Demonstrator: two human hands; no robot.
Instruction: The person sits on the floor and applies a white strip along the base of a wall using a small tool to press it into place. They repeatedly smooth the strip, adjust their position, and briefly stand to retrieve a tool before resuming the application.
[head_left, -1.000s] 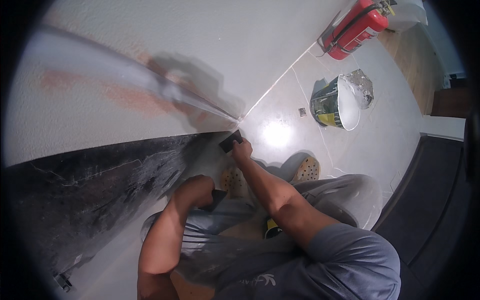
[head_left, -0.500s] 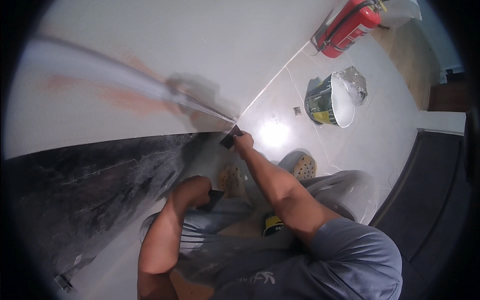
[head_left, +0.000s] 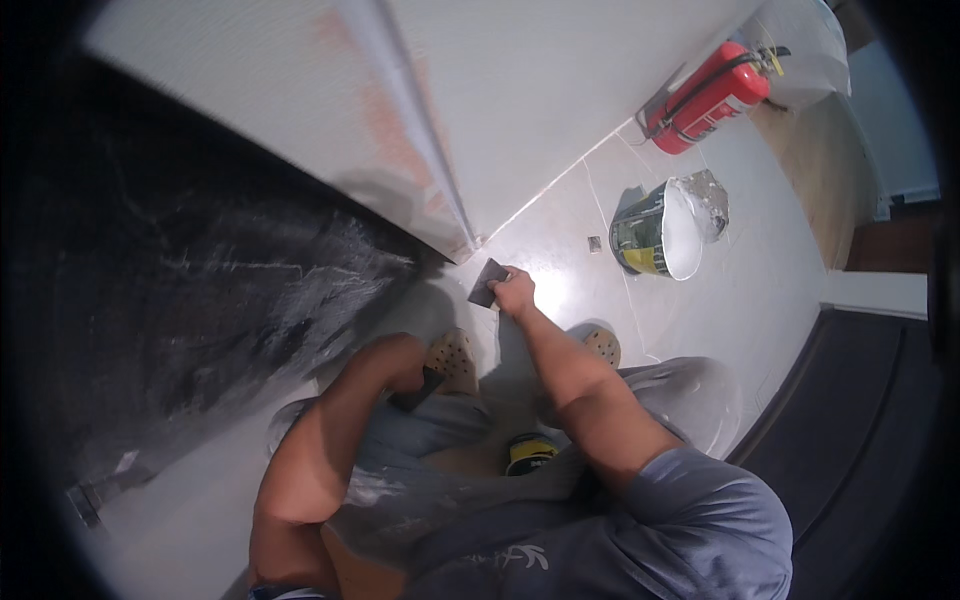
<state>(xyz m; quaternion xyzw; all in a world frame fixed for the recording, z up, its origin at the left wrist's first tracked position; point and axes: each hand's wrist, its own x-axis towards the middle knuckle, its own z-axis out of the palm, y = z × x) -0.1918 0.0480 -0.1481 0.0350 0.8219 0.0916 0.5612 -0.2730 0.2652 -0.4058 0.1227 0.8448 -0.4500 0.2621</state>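
Between the fingers and thumb of my right hand (head_left: 514, 292) is a flat, dark rectangular scraper (head_left: 487, 283). It is apart from the foot of the white wall corner (head_left: 440, 165), just to its right. My left hand (head_left: 398, 360) is closed around a second dark, flat scraper (head_left: 420, 388), low over my lap near my left shoe; my fingers hide part of it. Reddish-brown patches (head_left: 385, 120) mark the wall on both sides of the pale corner strip.
A tilted bucket (head_left: 640, 238) with a white inside and a crusted grey-white lump at its mouth is on the tiled floor. Behind it stands a red fire extinguisher (head_left: 712, 100) by the wall. A black panel (head_left: 200, 270) fills the left; a dark door-like panel (head_left: 850, 420) is at right.
My right hand has drawn its scraper off the foot of the wall corner, to the right and slightly down. The view has turned; my left hand still holds its scraper low.
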